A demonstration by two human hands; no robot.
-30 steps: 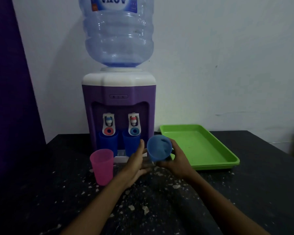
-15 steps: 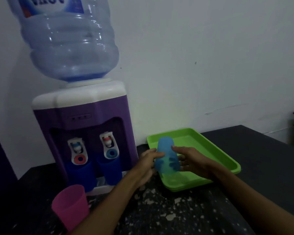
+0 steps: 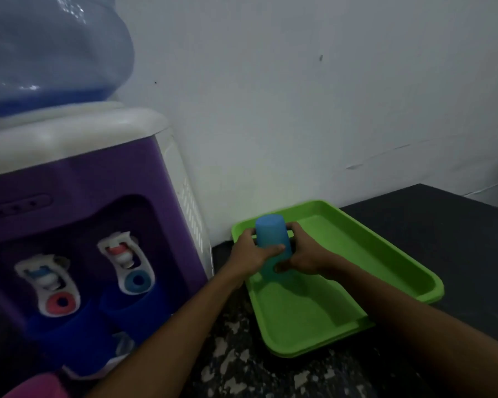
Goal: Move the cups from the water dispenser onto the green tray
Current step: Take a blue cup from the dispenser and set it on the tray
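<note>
A light blue cup is upside down over the back left part of the green tray. My left hand grips its left side and my right hand grips its right side and lower edge. Whether its rim touches the tray floor is hidden by my fingers. Two dark blue cups stand under the taps of the purple water dispenser. The rim of a pink cup shows at the bottom left corner.
The dispenser with its large water bottle fills the left side. A white wall rises right behind the tray. The black speckled countertop runs under my arms and past the tray to the right.
Both hands carried the light blue cup from in front of the dispenser rightward over the tray and turned it upside down. My head has turned to the right and moved closer.
</note>
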